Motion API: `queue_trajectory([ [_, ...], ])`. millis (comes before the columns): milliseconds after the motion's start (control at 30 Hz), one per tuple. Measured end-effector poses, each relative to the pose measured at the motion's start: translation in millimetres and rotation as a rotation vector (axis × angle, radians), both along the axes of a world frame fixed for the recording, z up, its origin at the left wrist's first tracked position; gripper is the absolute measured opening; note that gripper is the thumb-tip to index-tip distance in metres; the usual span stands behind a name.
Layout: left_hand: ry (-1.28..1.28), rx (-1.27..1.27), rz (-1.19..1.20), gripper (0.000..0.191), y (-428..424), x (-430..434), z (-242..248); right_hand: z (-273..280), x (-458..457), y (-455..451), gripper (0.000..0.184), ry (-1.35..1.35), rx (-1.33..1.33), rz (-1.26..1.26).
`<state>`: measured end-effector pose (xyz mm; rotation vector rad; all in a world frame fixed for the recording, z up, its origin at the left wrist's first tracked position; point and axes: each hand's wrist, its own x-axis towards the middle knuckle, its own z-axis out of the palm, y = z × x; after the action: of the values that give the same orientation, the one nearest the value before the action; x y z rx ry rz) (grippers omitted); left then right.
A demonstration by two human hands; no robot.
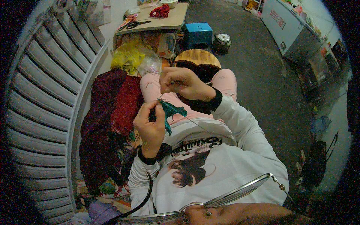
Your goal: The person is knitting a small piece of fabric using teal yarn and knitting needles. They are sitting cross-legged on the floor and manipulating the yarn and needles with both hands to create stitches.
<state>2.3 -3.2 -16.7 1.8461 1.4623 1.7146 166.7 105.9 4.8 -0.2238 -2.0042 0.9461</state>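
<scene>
My left hand (150,121) pinches a small dark green piece of knitted or crocheted yarn work (173,109) between thumb and forefinger. The piece hangs in points to the right of the fingertips, over my lap. A short thin tip sticks up from the pinch; I cannot tell if it is yarn or a tool. Above and to the right, my right hand (185,84) is held with its fingers curled together. Any thin thing between those fingers is hidden. A fine strand (197,125) runs from near the green piece across my white top.
Dark red cloth (126,104) and a yellow plastic bag (128,56) lie to the left, beside a white slatted rail (45,118). Ahead are a table (174,21) with scissors (137,24) and red yarn (159,11), a blue stool (198,31), a round wooden stool (198,57) and a lidded pot (222,42).
</scene>
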Motion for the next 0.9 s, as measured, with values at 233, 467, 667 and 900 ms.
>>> queue_trajectory([
  [233, -0.041, -0.014, -0.002, 0.008, -3.0, -0.6, 1.5, -9.4, 28.6, -34.4, 0.034, -0.122, 0.056, -0.039],
  [467, -0.160, -0.070, 0.018, 0.012, -5.4, 3.2, 9.7, -25.5, 31.4, -55.8, 0.075, -0.156, 0.253, -0.053],
  [667, -0.001, 0.007, -0.014, 0.013, -1.5, -2.3, 9.9, -38.0, 27.4, -67.0, 0.049, -0.056, 0.290, -0.140],
  [900, -0.312, -0.258, -0.235, 0.014, -6.5, -11.9, 13.6, -32.0, 30.7, -70.0, 0.036, 0.045, -0.056, -0.019],
])
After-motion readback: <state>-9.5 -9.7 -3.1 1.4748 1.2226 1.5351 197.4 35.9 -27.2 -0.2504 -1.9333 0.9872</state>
